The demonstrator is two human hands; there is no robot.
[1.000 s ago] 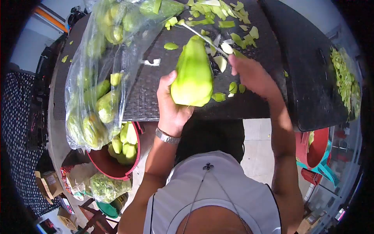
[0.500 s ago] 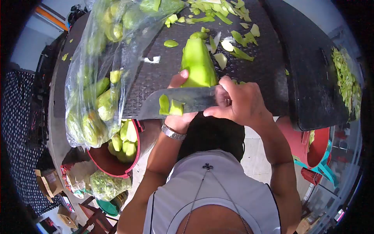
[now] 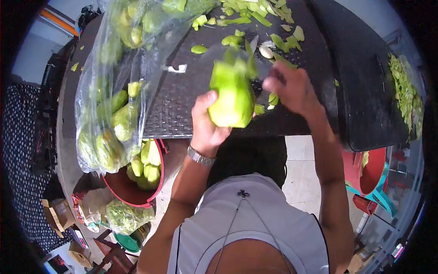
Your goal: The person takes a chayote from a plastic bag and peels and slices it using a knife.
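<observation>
My left hand (image 3: 206,119) is wrapped round a large, pale green, partly peeled fruit (image 3: 232,102) and tilts it over the near table edge, its cut end towards me. My right hand (image 3: 292,89), smeared by motion, is closed at the handle of a broad knife, just right of the fruit. The knife's blade (image 3: 213,55) is a faint grey blur across the fruit's far end. Green slices there are blurred too. Peelings (image 3: 292,44) and small green cut pieces (image 3: 199,49) lie on the dark woven tabletop (image 3: 171,107) beyond.
A clear plastic bag (image 3: 153,68) of green fruits covers the table's left side. Below it, a red bucket (image 3: 157,189) holds peeled pieces. Green shreds (image 3: 404,91) lie on a black surface (image 3: 365,100) at right, above another red container (image 3: 374,171). A white scrap (image 3: 177,69) lies left of the fruit.
The knife has swung away from me, from the fruit's near end to its far end, with my right hand rising. My left hand has tipped the fruit up, and its pale cut end now shows.
</observation>
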